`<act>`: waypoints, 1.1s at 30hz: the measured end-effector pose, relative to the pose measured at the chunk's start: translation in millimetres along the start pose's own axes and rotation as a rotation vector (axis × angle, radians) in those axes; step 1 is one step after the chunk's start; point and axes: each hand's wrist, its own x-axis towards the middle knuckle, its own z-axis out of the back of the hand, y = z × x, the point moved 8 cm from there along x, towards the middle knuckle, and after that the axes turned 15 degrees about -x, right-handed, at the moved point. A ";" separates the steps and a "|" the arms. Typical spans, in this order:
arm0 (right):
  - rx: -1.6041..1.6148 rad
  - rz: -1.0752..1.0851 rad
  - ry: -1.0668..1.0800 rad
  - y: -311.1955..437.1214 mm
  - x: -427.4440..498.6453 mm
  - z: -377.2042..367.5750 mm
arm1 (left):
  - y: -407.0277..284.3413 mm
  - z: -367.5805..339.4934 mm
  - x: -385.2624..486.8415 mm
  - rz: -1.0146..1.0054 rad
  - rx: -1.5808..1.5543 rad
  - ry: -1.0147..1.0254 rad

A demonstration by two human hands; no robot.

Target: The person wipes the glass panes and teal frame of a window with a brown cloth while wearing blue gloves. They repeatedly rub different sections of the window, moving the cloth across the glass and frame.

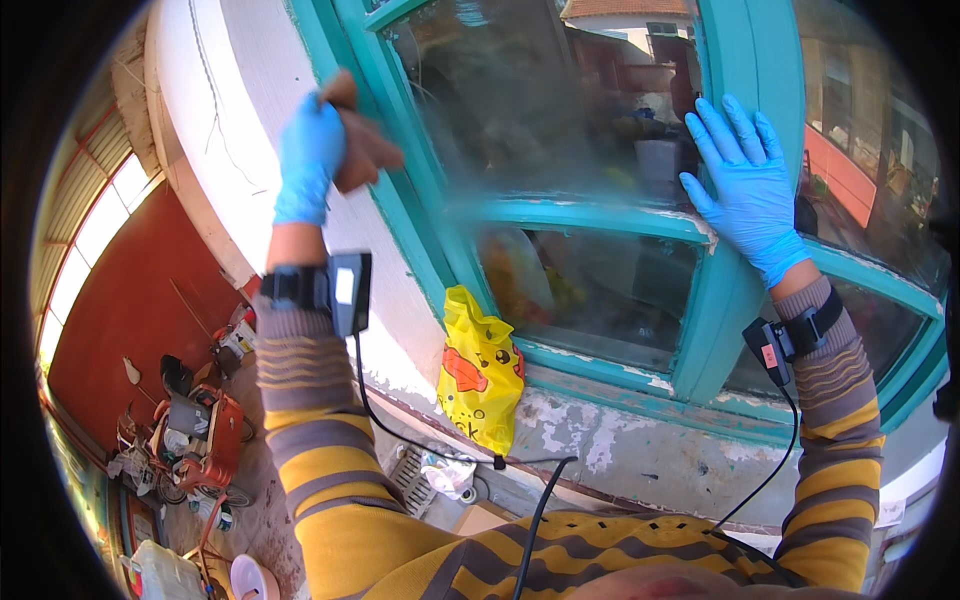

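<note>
My left hand (310,154), in a blue disposable glove, grips a folded brown cloth (361,150). It is raised in front of the white wall, beside the left side of a teal window frame (435,225); the hand and cloth are slightly blurred. My right hand (742,172), gloved the same way, lies with fingers spread against the teal upright between the panes, its fingertips near the edge of the upper glass pane (555,105). Whether the cloth touches the frame I cannot tell. Paint is peeling along the crossbar (600,214) under that pane.
A yellow plastic bag (480,375) with printed figures leans in the corner of the worn concrete sill (600,427). Black cables (544,487) run from both wrist devices across my front. Down at left stand a red cart (210,435) and a pink basin (253,577).
</note>
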 end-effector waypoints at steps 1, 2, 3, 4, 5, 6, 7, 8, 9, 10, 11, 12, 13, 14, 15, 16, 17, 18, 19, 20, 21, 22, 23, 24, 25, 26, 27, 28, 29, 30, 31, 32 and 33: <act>0.006 -0.002 -0.010 -0.4 -0.3 -0.4 | -22.4 14.5 27.3 -0.123 -0.047 -0.103; 0.012 -0.003 -0.019 -0.6 0.0 -0.9 | -39.1 22.5 51.2 -0.179 0.047 -0.147; 0.000 -0.002 -0.047 -0.5 0.1 0.4 | -48.7 23.8 70.5 -0.198 -0.078 -0.161; -0.009 0.002 -0.068 0.0 0.8 1.9 | -57.7 24.6 88.3 -0.219 -0.203 -0.174; -0.030 0.004 -0.081 0.8 1.3 2.8 | -56.4 17.2 100.1 -0.172 -0.539 -0.161; -0.077 0.008 -0.094 1.4 2.0 4.7 | -61.5 10.3 102.4 -0.218 -0.519 -0.190; -0.125 -0.023 0.052 -0.3 2.9 -5.9 | -65.3 2.5 99.9 -0.260 -0.500 -0.213; -0.100 -0.009 -0.058 1.8 2.9 4.5 | -62.1 -12.3 94.9 -0.193 -0.330 -0.166; -0.123 0.003 -0.107 4.5 2.9 10.0 | -58.6 -23.9 84.1 -0.130 -0.155 -0.115; -0.165 0.009 -0.081 6.4 2.0 10.1 | -57.4 -32.8 72.3 -0.071 0.028 -0.062; -0.205 0.014 -0.062 7.4 0.9 11.5 | -57.1 -36.3 58.9 -0.007 0.087 -0.049; -0.194 0.001 -0.140 9.7 0.2 18.2 | -58.7 -38.0 45.4 0.053 0.149 -0.038; -0.190 0.012 -0.143 11.4 -0.7 20.2 | -59.4 -38.9 29.7 0.111 0.212 -0.031; -0.236 0.001 -0.105 13.0 0.0 16.6 | -66.9 -44.1 14.9 0.066 0.182 0.008; -0.287 -0.013 -0.074 12.3 0.6 14.5 | -69.6 -53.7 -0.1 0.038 -0.268 0.158; -0.296 -0.003 -0.090 15.7 0.7 14.5 | -74.7 -54.7 -21.2 0.004 -0.725 0.294; -0.305 0.007 -0.105 16.9 2.0 14.9 | -66.6 -47.2 -21.6 -0.086 -0.628 -0.017; -0.254 0.003 -0.165 18.9 0.9 19.3 | -59.0 -40.1 -28.8 -0.133 -0.496 -0.335; -0.219 -0.009 -0.159 17.6 1.5 19.1 | -47.5 -48.4 -32.0 -0.166 -0.525 -0.342; -0.185 -0.022 -0.153 16.5 1.9 19.1 | -34.6 -54.0 -35.5 -0.198 -0.558 -0.383; -0.219 0.001 -0.130 18.0 2.2 18.2 | -20.6 -57.0 -37.0 -0.228 -0.590 -0.423; -0.254 0.024 -0.108 19.6 3.2 16.9 | 2.1 -62.9 -46.3 -0.158 -0.837 -0.081; -0.219 0.007 -0.107 18.0 2.8 18.5 | 25.6 -71.5 -57.7 -0.007 -0.649 0.016; -0.185 -0.011 -0.107 16.8 3.0 19.6 | 47.1 -81.4 -71.6 0.119 -0.443 0.138; -0.187 -0.013 -0.099 16.9 2.6 20.2 | 74.7 -87.7 -82.2 0.356 0.170 0.013; -0.189 -0.014 -0.090 16.9 3.1 19.8 | 72.4 -97.9 -99.0 0.197 0.344 0.079; -0.190 -0.018 -0.082 17.0 3.2 19.7 | 72.9 -112.3 -122.2 0.088 0.518 0.183; -0.159 -0.013 -0.118 17.4 3.0 22.6 | 75.7 -123.0 -148.5 0.018 0.588 0.280; -0.112 -0.033 -0.118 15.7 2.7 23.0 | 81.3 -131.9 -173.6 0.020 0.634 0.362; -0.065 -0.053 -0.117 13.4 2.6 22.9 | 90.3 -133.1 -197.3 0.131 0.564 0.370; -0.016 -0.074 -0.115 11.3 1.5 23.3 | 103.8 -130.6 -217.9 0.334 0.452 0.362; -0.101 -0.019 -0.166 15.4 2.0 27.1 | 103.9 -128.4 -234.7 0.343 0.416 0.391; -0.070 -0.024 -0.156 13.8 0.9 27.4 | 106.3 -126.1 -250.1 0.401 0.380 0.473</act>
